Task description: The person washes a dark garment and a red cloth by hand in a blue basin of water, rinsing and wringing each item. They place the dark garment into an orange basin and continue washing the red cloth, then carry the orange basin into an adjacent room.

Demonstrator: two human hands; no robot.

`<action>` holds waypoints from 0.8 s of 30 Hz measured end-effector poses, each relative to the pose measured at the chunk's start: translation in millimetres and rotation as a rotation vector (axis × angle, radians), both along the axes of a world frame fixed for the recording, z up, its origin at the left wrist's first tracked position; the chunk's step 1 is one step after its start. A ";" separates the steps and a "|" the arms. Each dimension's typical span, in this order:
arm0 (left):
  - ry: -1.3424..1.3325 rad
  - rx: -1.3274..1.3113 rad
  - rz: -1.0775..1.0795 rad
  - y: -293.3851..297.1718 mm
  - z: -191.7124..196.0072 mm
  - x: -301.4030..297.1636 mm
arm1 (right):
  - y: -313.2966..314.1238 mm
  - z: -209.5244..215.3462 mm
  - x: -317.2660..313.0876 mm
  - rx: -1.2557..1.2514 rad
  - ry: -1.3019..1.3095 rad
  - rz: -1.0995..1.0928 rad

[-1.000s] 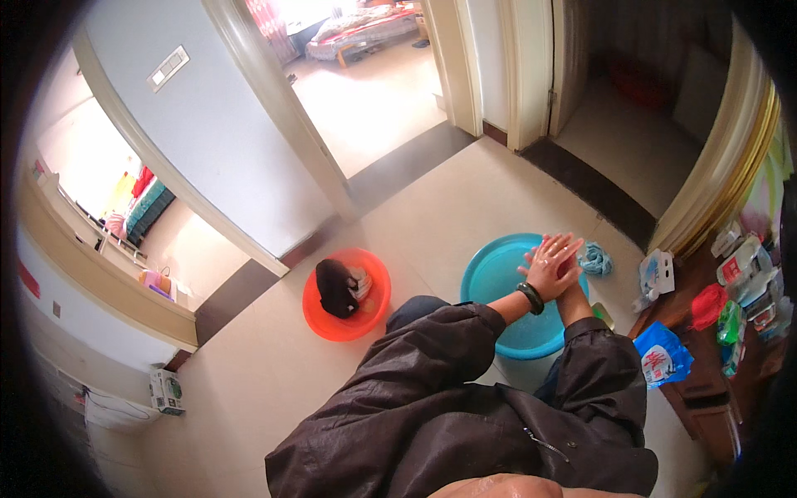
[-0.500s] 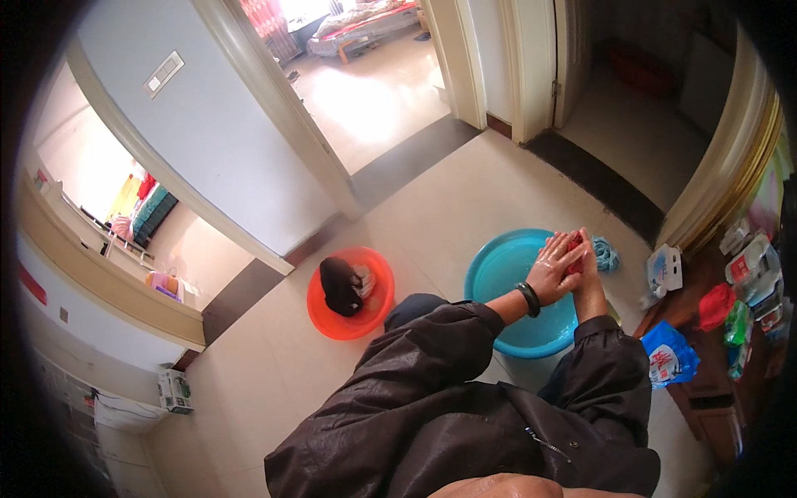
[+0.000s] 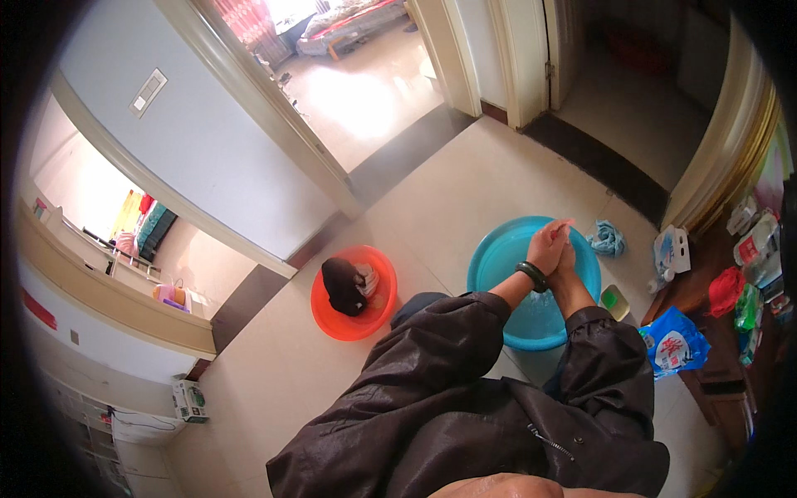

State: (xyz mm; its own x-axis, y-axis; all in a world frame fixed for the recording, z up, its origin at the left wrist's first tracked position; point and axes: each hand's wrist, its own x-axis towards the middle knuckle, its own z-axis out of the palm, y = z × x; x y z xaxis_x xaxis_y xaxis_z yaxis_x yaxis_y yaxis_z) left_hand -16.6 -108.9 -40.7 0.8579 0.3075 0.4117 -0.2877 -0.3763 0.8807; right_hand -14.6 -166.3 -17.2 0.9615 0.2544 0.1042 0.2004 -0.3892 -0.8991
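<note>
Two hands, left (image 3: 545,251) and right (image 3: 567,264), pressed together above blue basin (image 3: 496,264), fingers' hold unclear

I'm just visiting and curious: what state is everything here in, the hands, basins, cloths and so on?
Left hand: against the right hand; anything between them hidden
Right hand: against the left, over the teal basin
Teal basin: upright, holding water
Orange basin: upright, holding a dark bundle
Dark bundle: crumpled
Light-blue cloth: crumpled on the floor
Blue bag: creased; cannot tell whether open
</note>
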 end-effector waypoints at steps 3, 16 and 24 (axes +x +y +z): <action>0.081 -0.418 -0.039 4.3 4.2 8.6 | 3.9 -6.2 4.3 -0.174 -0.083 -0.042; 0.195 -0.719 0.123 11.4 -26.9 24.9 | 3.3 -100.0 35.6 0.127 0.025 0.042; 0.202 -0.386 -0.064 20.9 -34.9 27.8 | -18.1 -65.2 53.6 0.934 0.658 -0.061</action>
State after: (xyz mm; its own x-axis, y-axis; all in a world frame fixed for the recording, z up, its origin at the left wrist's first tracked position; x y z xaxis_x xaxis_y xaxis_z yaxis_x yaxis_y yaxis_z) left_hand 11.2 -88.0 -75.5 0.9317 0.3496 0.0990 -0.1071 0.0040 0.9942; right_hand 39.0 -184.4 -82.4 0.9076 0.2935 -0.3001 -0.4127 0.4929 -0.7660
